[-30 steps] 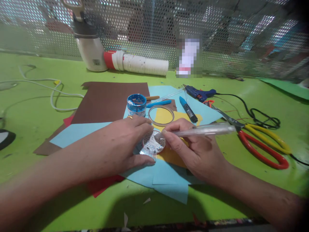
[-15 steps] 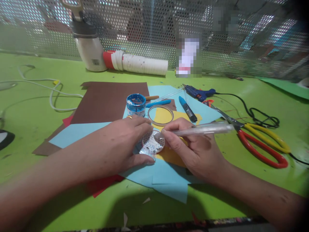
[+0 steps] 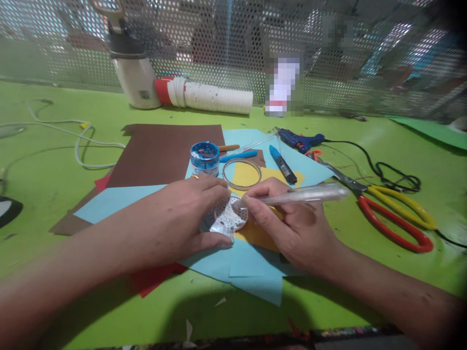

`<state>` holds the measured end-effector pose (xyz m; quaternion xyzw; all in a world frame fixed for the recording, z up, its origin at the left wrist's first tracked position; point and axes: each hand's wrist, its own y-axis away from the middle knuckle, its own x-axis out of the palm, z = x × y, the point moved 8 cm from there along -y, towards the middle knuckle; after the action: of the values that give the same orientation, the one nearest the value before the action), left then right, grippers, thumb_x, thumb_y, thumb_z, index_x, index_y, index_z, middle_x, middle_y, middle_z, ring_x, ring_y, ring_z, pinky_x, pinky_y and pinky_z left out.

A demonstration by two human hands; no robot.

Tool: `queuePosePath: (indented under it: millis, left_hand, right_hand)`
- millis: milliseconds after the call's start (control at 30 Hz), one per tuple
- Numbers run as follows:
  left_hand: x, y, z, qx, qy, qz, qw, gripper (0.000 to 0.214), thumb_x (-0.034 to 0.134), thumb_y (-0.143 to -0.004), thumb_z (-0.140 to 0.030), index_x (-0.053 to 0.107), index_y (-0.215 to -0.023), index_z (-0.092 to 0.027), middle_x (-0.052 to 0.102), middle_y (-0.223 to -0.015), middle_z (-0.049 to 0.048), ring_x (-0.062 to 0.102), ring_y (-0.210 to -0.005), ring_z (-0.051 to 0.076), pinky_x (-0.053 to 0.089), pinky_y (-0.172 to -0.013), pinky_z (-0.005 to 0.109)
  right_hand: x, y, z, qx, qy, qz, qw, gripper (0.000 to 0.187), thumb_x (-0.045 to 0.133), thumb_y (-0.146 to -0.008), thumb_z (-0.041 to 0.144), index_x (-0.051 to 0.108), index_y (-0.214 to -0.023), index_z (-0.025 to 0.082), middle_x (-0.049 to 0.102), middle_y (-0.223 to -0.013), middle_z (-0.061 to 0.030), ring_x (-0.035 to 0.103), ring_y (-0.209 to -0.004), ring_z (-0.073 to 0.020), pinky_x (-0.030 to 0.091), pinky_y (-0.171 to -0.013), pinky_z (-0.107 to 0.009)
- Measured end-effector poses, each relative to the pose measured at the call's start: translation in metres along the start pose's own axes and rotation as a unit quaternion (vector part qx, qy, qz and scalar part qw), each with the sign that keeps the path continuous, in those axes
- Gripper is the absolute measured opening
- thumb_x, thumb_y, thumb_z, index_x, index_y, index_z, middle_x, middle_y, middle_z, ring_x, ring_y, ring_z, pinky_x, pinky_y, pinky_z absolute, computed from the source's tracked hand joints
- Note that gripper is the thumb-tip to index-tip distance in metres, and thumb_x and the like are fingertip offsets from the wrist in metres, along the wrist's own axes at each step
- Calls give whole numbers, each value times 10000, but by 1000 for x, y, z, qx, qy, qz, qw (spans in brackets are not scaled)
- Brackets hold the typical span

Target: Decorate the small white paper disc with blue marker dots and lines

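My left hand (image 3: 191, 209) is bent over a small clear plastic ruler-like piece (image 3: 223, 227) with printed lines, its thumb and fingers closed about the edges. Under that piece lies a round white disc (image 3: 241, 221) with dark markings, partly hidden by my fingers. A pen (image 3: 310, 193) with a clear, whitish barrel is pinched in my right hand (image 3: 292, 223), its tip end at the disc and its back end pointing right. Just beyond my hands are a roll ring of tape (image 3: 242, 187) and an open blue-rimmed jar (image 3: 205, 158).
Brown paper (image 3: 168, 150), light blue paper (image 3: 255, 262) and yellow paper (image 3: 262, 238) overlap on the green table (image 3: 109, 316). A blue marker (image 3: 282, 164), a glue gun (image 3: 301, 141) and large scissors (image 3: 394, 218) lie right. Behind stand a white bottle (image 3: 136, 80) and stacked cups (image 3: 219, 97).
Both hands keep almost the same place and grip. The whole view has shifted very slightly, and the clear piece catches more light.
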<state>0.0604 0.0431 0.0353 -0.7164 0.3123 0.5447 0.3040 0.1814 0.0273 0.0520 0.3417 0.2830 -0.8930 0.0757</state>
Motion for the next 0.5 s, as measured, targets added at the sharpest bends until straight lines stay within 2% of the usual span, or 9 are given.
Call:
queuePosePath:
  millis: [500]
  left_hand:
    - [1, 1, 0, -2, 2, 5, 1000, 449, 642, -853, -473, 561, -1173, -167, 567, -1300, 176, 590, -1131, 367, 534, -869, 510]
  right_hand:
    - [1, 3, -3, 15, 7, 9, 1000, 126, 514, -952, 260, 600, -894, 189, 676, -769, 1, 637, -685, -126, 502, -642, -235]
